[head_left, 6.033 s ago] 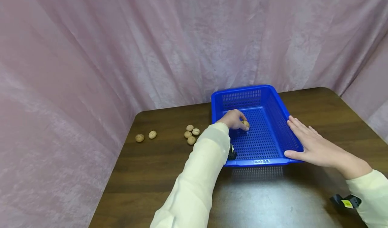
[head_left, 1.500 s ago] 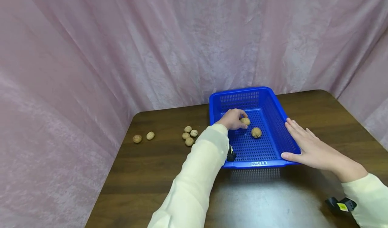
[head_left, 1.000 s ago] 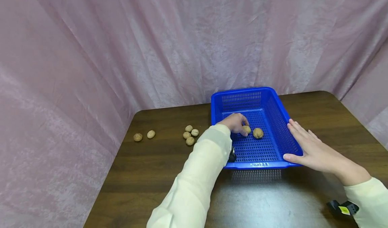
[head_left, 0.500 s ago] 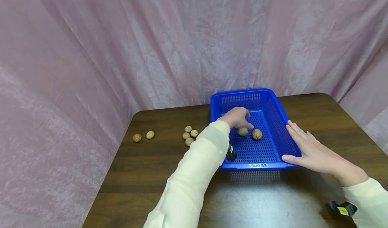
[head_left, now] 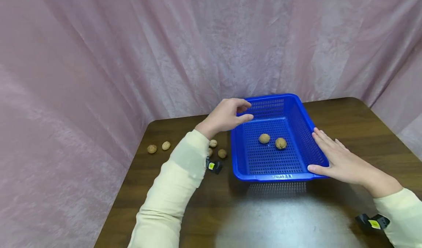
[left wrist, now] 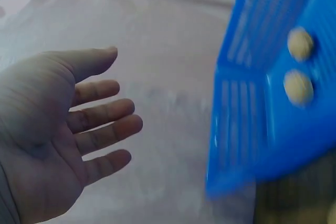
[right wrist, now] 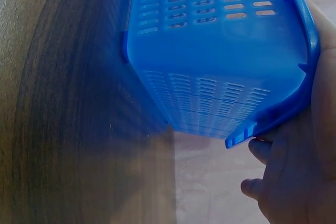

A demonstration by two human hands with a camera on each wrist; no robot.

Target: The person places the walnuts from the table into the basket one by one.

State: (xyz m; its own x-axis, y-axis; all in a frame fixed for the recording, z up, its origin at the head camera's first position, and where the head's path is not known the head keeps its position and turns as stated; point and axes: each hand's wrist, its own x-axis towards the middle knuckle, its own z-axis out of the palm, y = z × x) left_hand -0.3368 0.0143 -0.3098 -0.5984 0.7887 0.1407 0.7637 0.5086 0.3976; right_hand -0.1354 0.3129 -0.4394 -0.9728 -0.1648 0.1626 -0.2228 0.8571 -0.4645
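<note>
Head view showed the blue basket (head_left: 294, 118) sitting on the dark wooden table (head_left: 346, 130), a rectangular plastic tray with slotted walls and a perforated floor. Inside it lay two walnuts (head_left: 272, 141), round and wrinkled, side by side near the middle of the basket's floor and apart from its walls. The right hand (head_left: 339, 159) rested flat against the basket's right rim, fingers straight along the wall and thumb at the near right corner, gripping nothing. From the right wrist view the basket's outer wall (right wrist: 220, 51) and a lip of its rim pressed against that palm (right wrist: 299, 177). The left hand (head_left: 227, 115) hovered over the basket's far left corner, fingers loosely spread and empty; the left wrist view showed its palm (left wrist: 47, 145) open, fingers relaxed, with the basket (left wrist: 273, 145) and both nuts beside it. Just left of the basket, two loose walnuts (head_left: 217, 148) lay on the wood, partly hidden by the cream sleeve (head_left: 171, 189). Farther left of the basket, near the table's edge, sat another pair of walnuts (head_left: 159, 147). Pink crinkled fabric (head_left: 132, 50) hung behind and around the basket.
</note>
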